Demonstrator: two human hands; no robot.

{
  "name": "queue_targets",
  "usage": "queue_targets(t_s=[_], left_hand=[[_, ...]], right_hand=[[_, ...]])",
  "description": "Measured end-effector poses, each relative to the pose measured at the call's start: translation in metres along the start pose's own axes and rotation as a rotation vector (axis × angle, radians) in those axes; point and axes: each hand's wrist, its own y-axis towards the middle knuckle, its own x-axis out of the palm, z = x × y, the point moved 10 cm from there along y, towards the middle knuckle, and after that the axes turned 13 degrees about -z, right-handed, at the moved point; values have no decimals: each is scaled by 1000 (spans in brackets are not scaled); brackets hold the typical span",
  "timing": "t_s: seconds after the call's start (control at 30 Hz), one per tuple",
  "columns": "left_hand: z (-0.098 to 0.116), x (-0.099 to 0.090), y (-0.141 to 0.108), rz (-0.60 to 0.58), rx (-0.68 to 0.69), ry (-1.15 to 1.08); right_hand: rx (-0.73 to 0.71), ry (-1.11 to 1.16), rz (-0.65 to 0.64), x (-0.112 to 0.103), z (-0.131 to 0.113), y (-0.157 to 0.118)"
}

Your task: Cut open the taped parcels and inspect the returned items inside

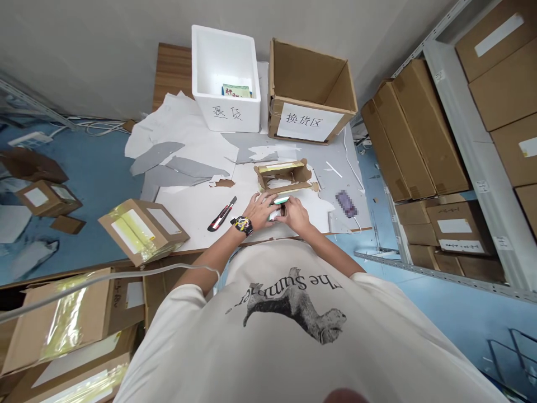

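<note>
Near the table's front edge, my left hand, with a watch on its wrist, is closed on one side of a small white and green box. My right hand grips the other side, and the fingers of both hands hide much of it. Just beyond them lies a small torn-open cardboard box with yellow tape along its edge. To the left of my left hand rests a red and black utility knife, touched by neither hand.
At the back stand a white foam box holding a few packets and a large open cardboard carton. A taped parcel sits at the table's left edge. Shelves of cartons rise at right. A cable crosses lower left.
</note>
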Motion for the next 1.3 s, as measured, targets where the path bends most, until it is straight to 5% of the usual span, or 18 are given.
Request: queue_targets(t_s=[0.33,0.67,0.93,1.13,1.3], left_hand=[[-10,2,-14,99,-52,-62],[-33,14,-36,252,-111,-378],[-18,20,-31,156,15,-363],[-26,41,-20,127,-76,-458],[-31,42,-17,146,-62,-528]], right_hand=[[-15,-36,-54,0,-21,-3],[36,44,-85,-1,-5,-7],[93,-13,-84,3,-9,4],[70,-62,-56,6,-22,10],[23,69,92,-10,-22,-10]])
